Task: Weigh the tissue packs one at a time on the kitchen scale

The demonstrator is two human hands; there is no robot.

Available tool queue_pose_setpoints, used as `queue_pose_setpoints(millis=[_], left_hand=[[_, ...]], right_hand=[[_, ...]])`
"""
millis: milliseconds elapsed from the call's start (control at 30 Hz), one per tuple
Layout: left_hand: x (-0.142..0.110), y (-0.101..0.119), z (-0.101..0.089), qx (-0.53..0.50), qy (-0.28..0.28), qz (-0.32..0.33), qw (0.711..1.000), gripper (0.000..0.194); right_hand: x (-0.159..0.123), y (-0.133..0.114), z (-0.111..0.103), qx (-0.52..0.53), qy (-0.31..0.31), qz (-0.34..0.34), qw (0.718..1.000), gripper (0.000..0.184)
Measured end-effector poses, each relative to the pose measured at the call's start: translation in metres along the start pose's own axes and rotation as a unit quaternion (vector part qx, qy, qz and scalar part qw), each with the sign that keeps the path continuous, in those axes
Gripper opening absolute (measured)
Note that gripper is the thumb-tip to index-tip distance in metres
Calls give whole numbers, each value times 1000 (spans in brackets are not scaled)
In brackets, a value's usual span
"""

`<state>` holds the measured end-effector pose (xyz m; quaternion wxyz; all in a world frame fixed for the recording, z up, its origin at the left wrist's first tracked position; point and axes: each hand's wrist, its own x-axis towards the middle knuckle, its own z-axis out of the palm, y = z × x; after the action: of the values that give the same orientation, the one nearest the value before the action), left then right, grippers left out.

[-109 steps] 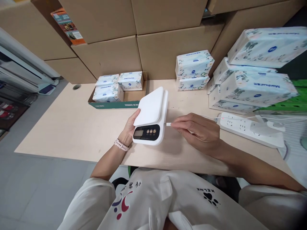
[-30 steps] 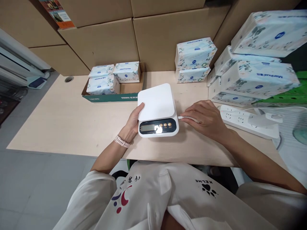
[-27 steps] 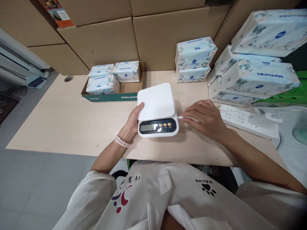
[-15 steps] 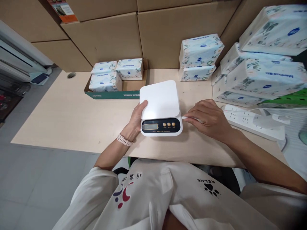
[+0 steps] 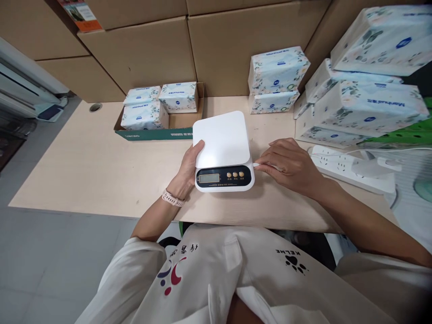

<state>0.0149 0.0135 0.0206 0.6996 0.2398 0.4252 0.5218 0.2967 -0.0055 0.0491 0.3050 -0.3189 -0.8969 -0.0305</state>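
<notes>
A white digital kitchen scale is held by its left edge in my left hand, thumb on the platform's side and the other fingers hidden beneath. Its black panel, with a blank-looking display and three gold buttons, faces me. At the scale's right side, my right hand pinches a white cable plug between thumb and fingers. The plug's tip meets the scale's side; how deep it sits I cannot tell. Behind the right hand, a thin white cable runs over a white power strip.
A green-sided cardboard tray holds several tissue packs at the back left. Two stacked tissue packs stand behind the scale, and a taller stack rises at right. Large cardboard boxes wall off the desk's back.
The scale has turned from a tilted position to face me more squarely. My right hand has stayed with the plug at its side; over the last second the hands have hardly moved.
</notes>
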Motion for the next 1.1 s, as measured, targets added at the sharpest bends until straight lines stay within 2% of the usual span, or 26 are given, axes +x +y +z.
queue_pose_setpoints(millis=[133,400,567,700,867,1000,1100], left_hand=[[1,-2,-2,8,0,26,1000,50],[3,-7,-3,44,10,35,998,46],[15,-9,0,111,-5,-1,994,35],[32,-6,3,198,-8,-46,979,24],[42,3,4,325,-13,-17,945,15],[40,10,1,394,-30,-5,919,20],[33,12,0,394,-40,-9,918,27]], right_hand=[[-4,7,7,-9,-35,32,999,19],[-13,14,16,-21,-32,27,999,19],[-30,33,26,-40,-54,23,997,22],[-44,47,35,-33,-75,56,995,27],[-51,53,41,-25,-83,77,993,30],[-52,57,43,-28,-81,73,994,30],[-52,62,44,-44,-84,63,994,30]])
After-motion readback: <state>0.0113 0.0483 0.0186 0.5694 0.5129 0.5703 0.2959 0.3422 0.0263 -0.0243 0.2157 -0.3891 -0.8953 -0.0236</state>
